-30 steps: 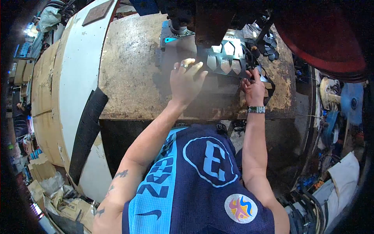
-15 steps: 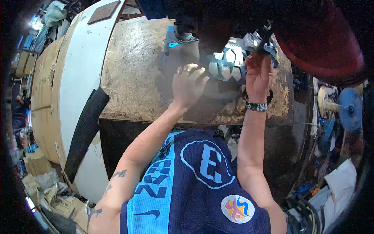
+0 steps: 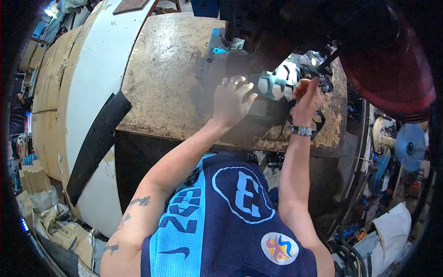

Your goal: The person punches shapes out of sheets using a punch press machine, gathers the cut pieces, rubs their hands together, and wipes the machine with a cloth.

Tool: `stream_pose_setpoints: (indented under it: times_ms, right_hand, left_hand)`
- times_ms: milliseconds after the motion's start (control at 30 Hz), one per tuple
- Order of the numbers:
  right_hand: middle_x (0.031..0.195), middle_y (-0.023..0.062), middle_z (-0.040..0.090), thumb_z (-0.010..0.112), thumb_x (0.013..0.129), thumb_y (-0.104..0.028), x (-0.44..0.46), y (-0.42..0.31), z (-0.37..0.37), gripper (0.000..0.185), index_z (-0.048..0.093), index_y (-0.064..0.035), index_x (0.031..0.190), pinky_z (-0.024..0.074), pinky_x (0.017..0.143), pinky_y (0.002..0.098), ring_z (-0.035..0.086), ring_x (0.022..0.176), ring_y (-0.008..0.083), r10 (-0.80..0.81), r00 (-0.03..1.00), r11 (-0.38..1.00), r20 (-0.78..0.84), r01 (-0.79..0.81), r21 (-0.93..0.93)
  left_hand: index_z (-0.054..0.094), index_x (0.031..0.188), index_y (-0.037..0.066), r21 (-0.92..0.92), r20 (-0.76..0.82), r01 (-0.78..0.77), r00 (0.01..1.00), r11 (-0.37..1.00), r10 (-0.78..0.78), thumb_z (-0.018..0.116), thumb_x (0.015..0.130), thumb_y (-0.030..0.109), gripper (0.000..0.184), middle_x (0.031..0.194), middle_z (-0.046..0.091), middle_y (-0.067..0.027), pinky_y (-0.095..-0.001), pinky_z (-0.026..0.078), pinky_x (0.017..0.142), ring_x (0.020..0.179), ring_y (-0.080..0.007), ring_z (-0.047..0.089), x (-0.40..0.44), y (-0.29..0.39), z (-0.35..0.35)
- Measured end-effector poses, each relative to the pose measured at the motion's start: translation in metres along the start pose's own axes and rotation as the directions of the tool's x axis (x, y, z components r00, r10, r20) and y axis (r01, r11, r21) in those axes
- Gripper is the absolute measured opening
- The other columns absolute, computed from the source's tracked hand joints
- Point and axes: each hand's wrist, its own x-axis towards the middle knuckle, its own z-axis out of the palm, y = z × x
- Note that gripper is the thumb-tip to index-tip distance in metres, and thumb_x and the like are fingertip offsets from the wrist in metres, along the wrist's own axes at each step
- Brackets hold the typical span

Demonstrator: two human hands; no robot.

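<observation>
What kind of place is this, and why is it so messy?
Probably a workshop: there's a scuffed wooden table, a big dark machine above it and bright angular shapes near the right hand. Why it's messy, I can't tell.

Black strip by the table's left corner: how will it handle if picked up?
The black strip may flex, since it looks long and thin, though the lens may exaggerate its bow. It probably won't roll, as it looks flat against the white board.
</observation>
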Motion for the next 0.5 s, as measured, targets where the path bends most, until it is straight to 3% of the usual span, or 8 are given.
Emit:
stream_pose_setpoints:
  times_ms: [33, 67, 133, 200, 333, 400, 467, 500]
  right_hand:
    - [0.071, 0.002, 0.063, 0.064, 0.094, -0.051, -0.005, 0.003, 0.0, 0.049, 0.066, -0.0025, 0.087, 0.0455, 0.054, 0.0256, 0.058, 0.059, 0.0122, -0.073, 0.997, 0.982, 0.016, 0.075, -0.175]
    - [0.071, 0.002, 0.063, 0.064, 0.094, -0.051, -0.006, 0.005, 0.003, 0.049, 0.066, -0.0025, 0.087, 0.0455, 0.054, 0.0256, 0.058, 0.059, 0.0122, -0.073, 0.997, 0.982, 0.017, 0.074, -0.176]
    - [0.076, 0.0044, 0.068, 0.064, 0.096, -0.042, -0.009, 0.009, 0.008, 0.041, 0.069, -0.0019, 0.092, 0.0512, 0.062, 0.0286, 0.065, 0.067, 0.0153, -0.322, 0.93, 0.822, 0.178, 0.368, -0.435]
    - [0.101, 0.0138, 0.072, 0.065, 0.094, -0.03, -0.003, 0.015, 0.014, 0.029, 0.069, -0.0046, 0.109, 0.0521, 0.086, 0.0377, 0.069, 0.095, 0.0272, -0.324, 0.874, 0.586, 0.362, 0.486, -0.649]
    - [0.127, 0.0149, 0.063, 0.068, 0.088, -0.04, -0.007, 0.021, 0.028, 0.041, 0.067, -0.0098, 0.115, 0.0379, 0.104, 0.0512, 0.06, 0.115, 0.0355, -0.29, 0.752, 0.252, 0.593, 0.657, -0.71]
    - [0.127, 0.0114, 0.062, 0.072, 0.085, -0.038, -0.01, 0.015, 0.026, 0.036, 0.069, -0.0119, 0.109, 0.0384, 0.101, 0.0525, 0.055, 0.119, 0.0356, -0.273, 0.772, 0.273, 0.574, 0.634, -0.723]
    - [0.119, 0.009, 0.063, 0.077, 0.08, -0.032, -0.02, 0.0, 0.017, 0.032, 0.069, -0.0112, 0.102, 0.04, 0.096, 0.0495, 0.053, 0.115, 0.0338, -0.054, 0.8, 0.335, 0.598, 0.578, -0.744]
    - [0.112, 0.0086, 0.062, 0.081, 0.076, -0.023, -0.029, -0.002, 0.014, 0.026, 0.066, -0.0086, 0.092, 0.0409, 0.092, 0.0475, 0.051, 0.111, 0.0313, -0.192, 0.757, 0.384, 0.625, 0.644, -0.662]
  left_hand:
    - [0.076, 0.101, 0.01, -0.019, 0.002, -0.001, 1.0, 1.0, 0.001, 0.079, 0.077, 0.025, 0.028, 0.107, 0.064, -0.0091, -0.0399, 0.05, 0.081, 0.095, -0.0293, 0.06, 0.0, -0.001, -0.001]
    - [0.076, 0.101, 0.01, -0.02, 0.002, 0.0, 1.0, 1.0, 0.001, 0.079, 0.077, 0.025, 0.028, 0.107, 0.064, -0.0091, -0.0399, 0.05, 0.081, 0.095, -0.0293, 0.06, 0.001, -0.003, -0.001]
    - [0.075, 0.102, 0.01, -0.006, 0.02, -0.001, 1.0, 1.0, 0.001, 0.079, 0.078, 0.026, 0.03, 0.107, 0.064, -0.0101, -0.0398, 0.05, 0.082, 0.097, -0.0304, 0.06, 0.0, -0.003, 0.001]
    - [0.074, 0.102, 0.009, 0.007, 0.064, 0.047, 0.997, 0.999, -0.048, 0.079, 0.078, 0.029, 0.032, 0.107, 0.064, -0.0125, -0.0406, 0.05, 0.086, 0.099, -0.0326, 0.06, 0.002, 0.001, -0.006]
    - [0.073, 0.099, 0.004, -0.069, 0.075, 0.157, 0.985, 0.985, -0.152, 0.079, 0.079, 0.028, 0.032, 0.1, 0.065, -0.0144, -0.0401, 0.05, 0.085, 0.097, -0.0309, 0.061, 0.007, 0.004, 0.0]
    - [0.073, 0.098, 0.002, -0.1, 0.097, 0.205, 0.976, 0.974, -0.196, 0.079, 0.08, 0.027, 0.032, 0.097, 0.066, -0.0147, -0.0387, 0.051, 0.083, 0.094, -0.0295, 0.062, 0.012, 0.006, 0.001]
    - [0.072, 0.096, -0.001, -0.275, 0.304, 0.424, 0.89, 0.863, -0.34, 0.078, 0.082, 0.026, 0.031, 0.092, 0.069, -0.014, -0.0346, 0.053, 0.076, 0.084, -0.0241, 0.066, 0.01, 0.015, -0.009]
    - [0.071, 0.099, -0.003, -0.312, 0.393, 0.514, 0.836, 0.799, -0.384, 0.077, 0.084, 0.024, 0.032, 0.089, 0.072, -0.0129, -0.031, 0.054, 0.07, 0.075, -0.0177, 0.067, 0.012, 0.019, -0.02]
